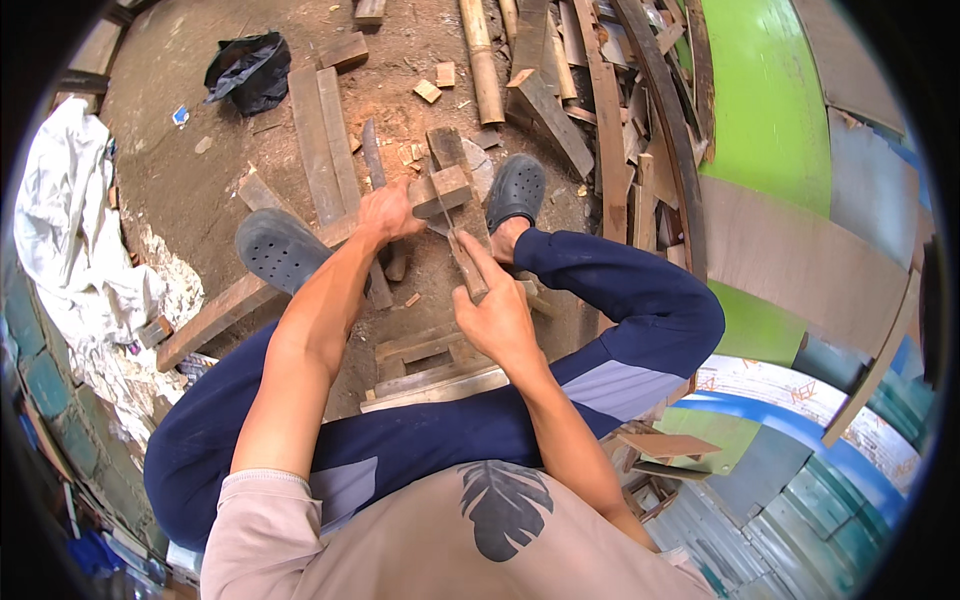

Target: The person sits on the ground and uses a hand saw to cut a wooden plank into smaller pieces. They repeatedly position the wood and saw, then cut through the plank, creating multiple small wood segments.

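A long wooden beam [235, 305] runs slantwise from the lower left up to the middle, its far end resting near a wood block [446, 147]. My left hand [388, 212] is closed on the beam near that end. In my right hand [497, 318] is the wooden handle of a handsaw [467, 268], with the index finger stretched along it. The thin saw blade crosses the beam just right of my left hand. My left foot, in a dark clog [280, 248], presses over the beam; the other clog [516, 188] stands right of the beam's end.
Loose planks [316, 145], small wood offcuts [427, 91] and a black plastic bag [250, 72] lie on the dirt floor ahead. Bamboo poles [481, 60] and piled timber are at the right, beside a green panel [765, 100]. White cloth [68, 205] lies left. A wooden frame [425, 355] sits between my legs.
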### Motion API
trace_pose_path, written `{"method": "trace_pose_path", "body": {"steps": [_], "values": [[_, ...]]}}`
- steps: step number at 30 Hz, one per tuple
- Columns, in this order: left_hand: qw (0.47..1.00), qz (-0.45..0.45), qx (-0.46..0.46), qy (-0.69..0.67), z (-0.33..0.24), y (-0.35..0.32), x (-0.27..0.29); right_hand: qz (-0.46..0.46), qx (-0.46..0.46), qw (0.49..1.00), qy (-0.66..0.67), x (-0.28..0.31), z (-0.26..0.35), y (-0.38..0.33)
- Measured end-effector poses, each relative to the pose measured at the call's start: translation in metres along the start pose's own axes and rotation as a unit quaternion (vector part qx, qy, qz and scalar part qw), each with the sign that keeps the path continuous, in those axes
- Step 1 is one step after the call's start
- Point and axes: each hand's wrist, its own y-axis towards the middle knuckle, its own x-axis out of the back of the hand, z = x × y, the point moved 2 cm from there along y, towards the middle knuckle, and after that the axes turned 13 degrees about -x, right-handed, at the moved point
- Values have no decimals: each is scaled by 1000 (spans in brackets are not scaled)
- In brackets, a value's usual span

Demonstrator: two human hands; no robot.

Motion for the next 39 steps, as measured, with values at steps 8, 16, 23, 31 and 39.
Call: {"method": "trace_pose_path", "body": {"steps": [8, 16, 23, 31, 39], "values": [[998, -56, 9, 26, -2, -7, -7, 18, 0, 999, 34, 6, -6, -16], [998, -56, -5, 41, 1, -8, -5, 23, 16, 998, 63, 11, -14, -36], [998, -48, -1, 45, -3, -7, -13, 102, -144, 984, 4, 10, 13, 29], [997, -57, 2, 50, 2, -2, -16, 59, -92, 994, 24, -2, -4, 40], [996, -46, 6, 78, -9, -9, -6, 14, -4, 994, 107, 20, -26, -29]]}}
